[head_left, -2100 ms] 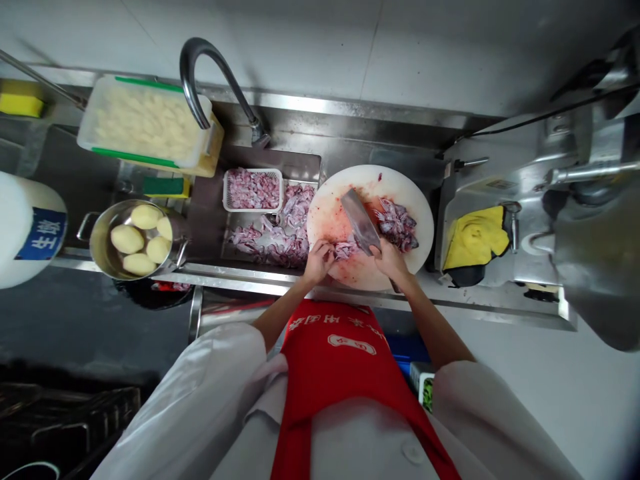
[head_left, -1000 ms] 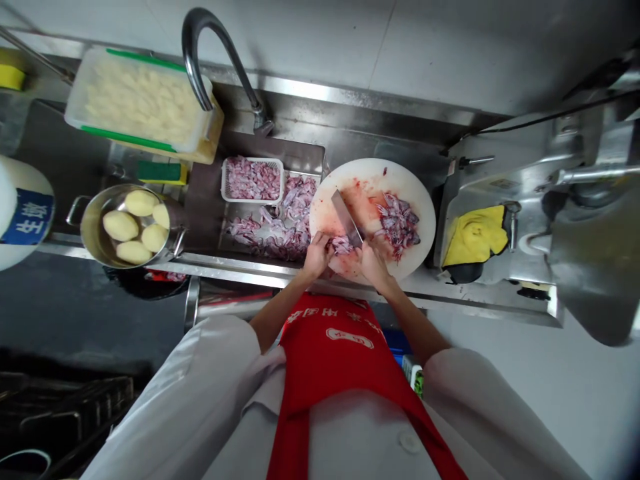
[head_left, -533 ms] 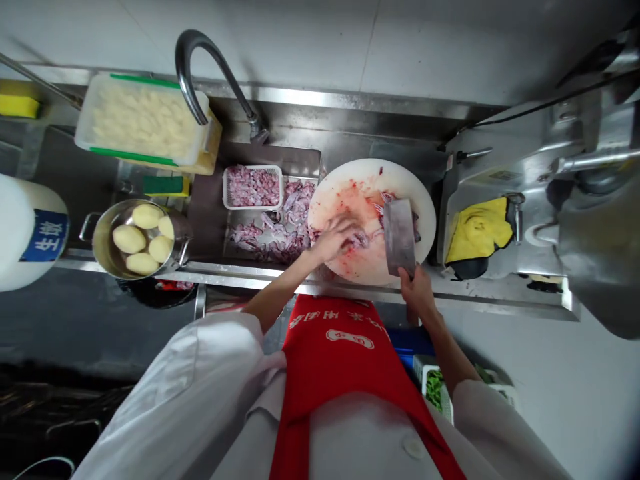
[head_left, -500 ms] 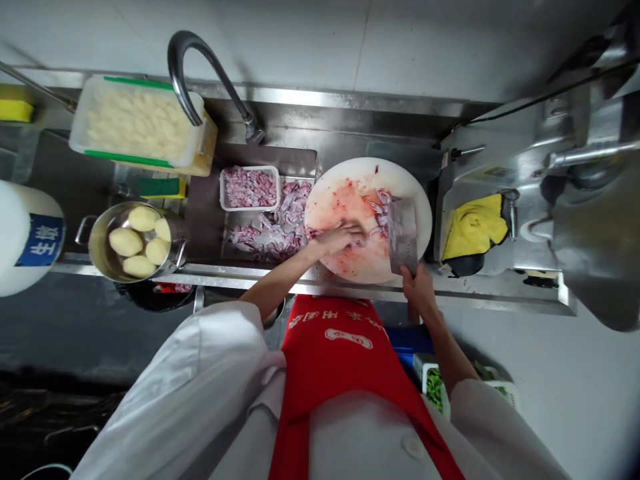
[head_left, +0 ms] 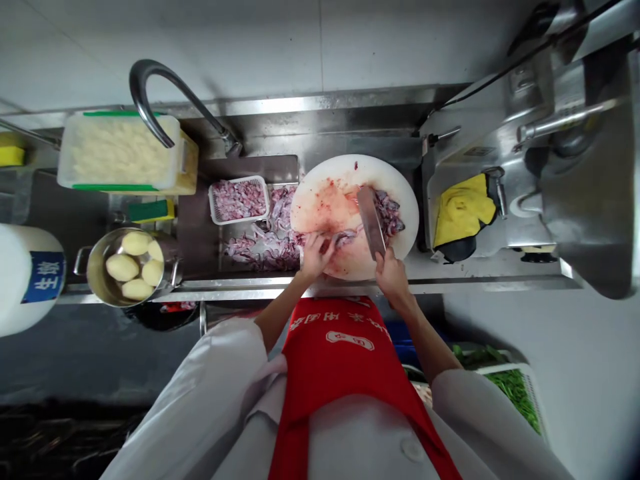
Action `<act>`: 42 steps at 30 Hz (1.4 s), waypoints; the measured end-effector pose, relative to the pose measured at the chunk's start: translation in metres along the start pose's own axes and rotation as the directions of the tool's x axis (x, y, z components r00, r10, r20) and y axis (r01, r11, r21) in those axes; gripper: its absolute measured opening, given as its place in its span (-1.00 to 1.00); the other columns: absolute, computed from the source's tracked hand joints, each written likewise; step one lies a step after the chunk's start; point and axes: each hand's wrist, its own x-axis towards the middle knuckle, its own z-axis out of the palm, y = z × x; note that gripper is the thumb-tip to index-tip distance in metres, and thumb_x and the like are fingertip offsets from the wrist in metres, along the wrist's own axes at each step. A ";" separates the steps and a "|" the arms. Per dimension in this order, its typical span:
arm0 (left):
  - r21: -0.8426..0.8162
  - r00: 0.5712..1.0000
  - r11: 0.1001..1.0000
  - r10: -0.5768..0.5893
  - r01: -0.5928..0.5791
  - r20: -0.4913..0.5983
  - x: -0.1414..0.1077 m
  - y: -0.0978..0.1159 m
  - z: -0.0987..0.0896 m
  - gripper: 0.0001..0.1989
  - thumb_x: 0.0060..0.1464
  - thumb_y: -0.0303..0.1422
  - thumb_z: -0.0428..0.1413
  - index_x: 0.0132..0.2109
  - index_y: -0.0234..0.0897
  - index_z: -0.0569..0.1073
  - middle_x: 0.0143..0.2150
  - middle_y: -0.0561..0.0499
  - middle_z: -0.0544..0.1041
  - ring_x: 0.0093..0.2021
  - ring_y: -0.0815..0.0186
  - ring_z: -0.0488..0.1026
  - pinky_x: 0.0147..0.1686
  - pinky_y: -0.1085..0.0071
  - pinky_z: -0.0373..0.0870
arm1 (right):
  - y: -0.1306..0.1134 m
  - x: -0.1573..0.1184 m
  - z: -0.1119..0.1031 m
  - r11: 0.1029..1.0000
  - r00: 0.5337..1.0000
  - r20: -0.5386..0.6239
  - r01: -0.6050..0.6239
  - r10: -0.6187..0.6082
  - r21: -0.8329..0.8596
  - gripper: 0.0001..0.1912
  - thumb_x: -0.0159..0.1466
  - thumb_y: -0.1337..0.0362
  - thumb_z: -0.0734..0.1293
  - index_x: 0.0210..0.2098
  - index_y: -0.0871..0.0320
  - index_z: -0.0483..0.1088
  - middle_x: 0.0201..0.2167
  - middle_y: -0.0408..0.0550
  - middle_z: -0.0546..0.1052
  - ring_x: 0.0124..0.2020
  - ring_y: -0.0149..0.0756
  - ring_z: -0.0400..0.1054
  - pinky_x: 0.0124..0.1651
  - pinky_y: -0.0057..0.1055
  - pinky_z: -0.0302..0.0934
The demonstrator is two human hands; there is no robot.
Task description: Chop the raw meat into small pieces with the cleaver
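Note:
A round white cutting board (head_left: 320, 200), stained red, lies across the counter. My right hand (head_left: 393, 277) is closed on the handle of a cleaver (head_left: 371, 223), whose broad blade stands over the board. Against the blade's right side is a heap of dark pinkish meat pieces (head_left: 391, 213). My left hand (head_left: 316, 255) is at the board's lower left, its fingers on a strip of raw meat (head_left: 345, 238) that reaches toward the blade. More raw meat (head_left: 270, 250) lies in the metal tray beside the board.
A white basket (head_left: 240, 200) of cut meat stands in the tray. To the left are a faucet (head_left: 185, 93), a lidded container (head_left: 120, 153), a pot (head_left: 95, 270) of peeled potatoes and a sponge (head_left: 150, 211). A yellow cloth (head_left: 463, 210) lies right.
The cleaver has moved left and tilted, and the meat heap now lies to its right. My left hand has shifted left to the board's edge, with a meat strip now at its fingers.

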 end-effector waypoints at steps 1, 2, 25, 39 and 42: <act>-0.005 1.000 1.000 0.016 -0.016 -0.027 0.001 -0.003 -0.003 -0.84 0.33 -0.28 0.08 -0.12 -0.25 0.49 -0.09 -0.12 0.50 -0.02 0.19 0.43 0.07 0.20 0.38 | -0.010 0.005 -0.001 1.000 0.998 -0.057 0.025 -0.024 0.019 -0.60 0.48 0.16 0.05 0.06 0.30 0.33 -0.36 0.14 0.55 -0.31 -0.08 0.44 -0.24 -0.32 0.15; -0.005 0.999 0.999 0.045 -0.045 -0.026 0.003 -0.005 -0.005 -0.84 0.34 -0.28 0.07 -0.12 -0.25 0.50 -0.09 -0.12 0.51 -0.02 0.18 0.42 0.07 0.19 0.38 | -0.020 0.010 -0.001 0.998 0.993 -0.107 0.047 -0.043 0.038 -0.58 0.49 0.14 0.03 0.08 0.30 0.32 -0.34 0.15 0.55 -0.29 -0.08 0.45 -0.23 -0.31 0.17; -0.016 0.945 0.982 0.183 -0.186 0.272 0.005 -0.019 0.000 -0.83 0.32 -0.33 0.07 -0.13 -0.25 0.55 -0.09 -0.10 0.52 -0.05 0.17 0.41 0.00 0.20 0.39 | -0.077 0.022 0.040 0.991 0.992 0.120 0.061 -0.046 -0.122 -0.58 0.43 0.30 0.09 0.15 0.42 0.32 -0.21 0.31 0.58 -0.21 -0.04 0.49 -0.16 -0.27 0.28; -0.104 0.999 0.995 -0.002 -0.001 -0.033 -0.001 -0.019 -0.014 -0.85 0.34 -0.35 0.04 -0.12 -0.24 0.50 -0.09 -0.11 0.53 -0.03 0.19 0.45 0.07 0.19 0.40 | -0.074 0.021 0.033 0.985 0.986 0.119 0.131 -0.118 -0.111 -0.64 0.46 0.28 0.08 0.11 0.34 0.33 -0.15 0.26 0.58 -0.12 -0.09 0.48 -0.10 -0.32 0.26; -0.072 0.980 0.997 0.026 -0.012 0.199 0.012 -0.014 0.002 -0.80 0.30 -0.43 0.03 -0.01 -0.32 0.48 0.00 -0.19 0.51 0.04 0.13 0.43 0.11 0.17 0.40 | -0.074 0.032 0.047 0.986 0.970 0.220 0.125 -0.099 -0.107 -0.69 0.43 0.34 0.13 0.06 0.35 0.35 -0.09 0.29 0.58 -0.05 -0.07 0.47 -0.05 -0.32 0.25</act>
